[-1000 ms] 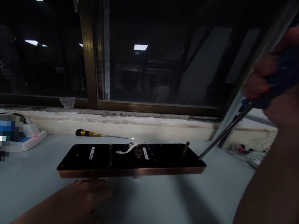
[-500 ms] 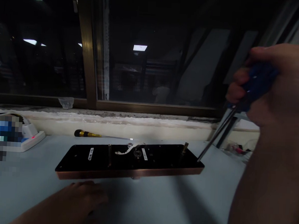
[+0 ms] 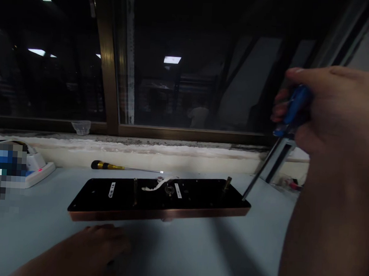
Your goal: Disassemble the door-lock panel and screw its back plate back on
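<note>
My right hand (image 3: 327, 105) is wrapped round the blue handle of a screwdriver (image 3: 261, 170), high at the right. Its shaft slants down to the left, the tip meeting the right end of a long black lock panel (image 3: 156, 196) with a copper-coloured edge. The panel lies across the table, with metal posts standing on it, white labels and a white cable near its middle. In front of its left half, my left hand (image 3: 103, 245) is low over the table, fingers curled in. Shadow hides what those fingers may hold; a small dark spot shows below them.
Behind the panel lies a second screwdriver (image 3: 107, 166) with a yellow and black handle. A white power strip (image 3: 41, 175) sits at the left. A clear plastic cup (image 3: 81, 127) stands on the window sill (image 3: 171, 147). Clear plastic bags (image 3: 289, 182) lie at the right.
My right hand has moved a little left and down and turned on the screwdriver handle. The tip stays at the panel's right end. My left hand is nearly still.
</note>
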Demonstrator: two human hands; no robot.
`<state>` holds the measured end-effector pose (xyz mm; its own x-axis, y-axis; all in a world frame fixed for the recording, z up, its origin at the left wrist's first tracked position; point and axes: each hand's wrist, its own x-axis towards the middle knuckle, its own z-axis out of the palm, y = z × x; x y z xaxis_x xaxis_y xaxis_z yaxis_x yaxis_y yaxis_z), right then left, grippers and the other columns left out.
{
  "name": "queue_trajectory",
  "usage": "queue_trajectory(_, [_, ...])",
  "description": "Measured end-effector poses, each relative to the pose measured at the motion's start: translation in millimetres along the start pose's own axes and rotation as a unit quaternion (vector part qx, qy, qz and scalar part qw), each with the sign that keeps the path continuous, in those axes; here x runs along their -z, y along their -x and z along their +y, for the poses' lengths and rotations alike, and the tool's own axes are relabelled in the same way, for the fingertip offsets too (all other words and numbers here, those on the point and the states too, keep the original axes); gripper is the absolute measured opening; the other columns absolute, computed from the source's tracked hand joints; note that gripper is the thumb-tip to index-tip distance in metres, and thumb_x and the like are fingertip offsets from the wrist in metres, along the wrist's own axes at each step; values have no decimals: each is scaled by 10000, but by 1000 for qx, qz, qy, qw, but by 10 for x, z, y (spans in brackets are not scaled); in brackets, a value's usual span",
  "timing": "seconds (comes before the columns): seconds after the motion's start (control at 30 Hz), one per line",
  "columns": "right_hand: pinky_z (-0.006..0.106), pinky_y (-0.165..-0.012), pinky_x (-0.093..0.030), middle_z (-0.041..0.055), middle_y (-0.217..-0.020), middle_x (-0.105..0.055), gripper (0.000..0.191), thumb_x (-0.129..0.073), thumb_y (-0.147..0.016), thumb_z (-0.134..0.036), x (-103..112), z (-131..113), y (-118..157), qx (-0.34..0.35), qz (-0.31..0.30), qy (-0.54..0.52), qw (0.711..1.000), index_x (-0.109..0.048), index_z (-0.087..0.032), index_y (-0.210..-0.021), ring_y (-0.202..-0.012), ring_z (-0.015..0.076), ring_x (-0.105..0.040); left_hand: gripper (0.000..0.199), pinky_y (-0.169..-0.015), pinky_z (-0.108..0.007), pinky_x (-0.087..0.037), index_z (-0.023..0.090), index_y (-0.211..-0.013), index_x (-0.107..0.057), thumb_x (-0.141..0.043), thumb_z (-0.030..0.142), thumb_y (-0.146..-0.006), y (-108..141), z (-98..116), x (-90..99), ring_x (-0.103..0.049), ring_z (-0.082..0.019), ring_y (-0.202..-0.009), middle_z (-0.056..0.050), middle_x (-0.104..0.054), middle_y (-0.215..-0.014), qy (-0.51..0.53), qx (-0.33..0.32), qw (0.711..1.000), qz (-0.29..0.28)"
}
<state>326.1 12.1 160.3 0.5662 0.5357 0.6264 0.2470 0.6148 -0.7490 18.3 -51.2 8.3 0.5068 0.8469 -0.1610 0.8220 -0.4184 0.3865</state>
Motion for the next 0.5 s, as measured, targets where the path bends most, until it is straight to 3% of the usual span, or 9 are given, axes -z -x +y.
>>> queue_trajectory(0.07, [263, -394, -298, 20, -576, -470, 314, -475, -856, -347, -32, -32, 23, -58, 41, 20, 997, -512, -188, -589, -441, 104, -428, 372, -917, -374, -423, 321, -1066, -647, -509, 202, -742, 0, 14, 6, -578, -240, -1045, 5, -657, -1116, -15, 20, 999, -26])
queue_trajectory(0.13, [268, -425, -332, 37, -615, -498, 391, -355, -915, -333, -55, -61, 46, -94, 27, -5, 995, -523, -174, -600, -493, 112, -474, 370, -920, -382, -415, 316, -1070, -644, -496, 210, -748, -2, 33, 17, -568, -243, -1058, -2, -647, -1135, -23, 34, 999, -35])
queue_trajectory(0.3, [262, -496, -430, 19, -594, -519, 307, -439, -863, -121, -42, -80, 84, -51, -22, -47, 997, -526, -154, -570, -543, 102, -550, 393, -924, -360, -405, 326, -1060, -643, -462, 185, -740, 0, 26, 10, -567, -227, -1060, 23, -649, -1137, -26, 32, 999, -30])
queue_trajectory(0.5, [264, -498, -475, 21, -608, -575, 335, -367, -899, -168, 11, -52, 123, -21, -130, -114, 985, -620, -138, -682, -507, 100, -573, 371, -835, -286, -456, 335, -912, -695, -465, 139, -697, 9, 26, 10, -628, -190, -946, 68, -705, -1004, -27, -18, 999, 21])
